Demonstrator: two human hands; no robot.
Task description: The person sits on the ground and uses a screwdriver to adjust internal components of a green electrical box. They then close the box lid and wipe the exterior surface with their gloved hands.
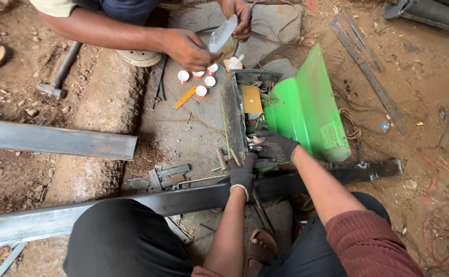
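Observation:
Both my hands wear dark work gloves. My left hand (243,173) grips the near end of an opened machine chassis (230,110) with a circuit board inside. My right hand (274,146) reaches into that same end, its fingers curled on parts inside; what it holds is hidden. A bright green metal cover (306,107) leans open beside the chassis. Across from me another person's two hands (187,48) hold a clear plastic bag (223,33) above several small red-and-white paper cups (200,82).
A long steel angle bar (132,205) lies across my knees. Another steel bar (55,139) lies at left. A hammer (60,72) rests on the dirt. Small metal brackets and bolts (165,177) lie near my left hand. Steel strips (368,72) and loose wires (350,125) sit at right.

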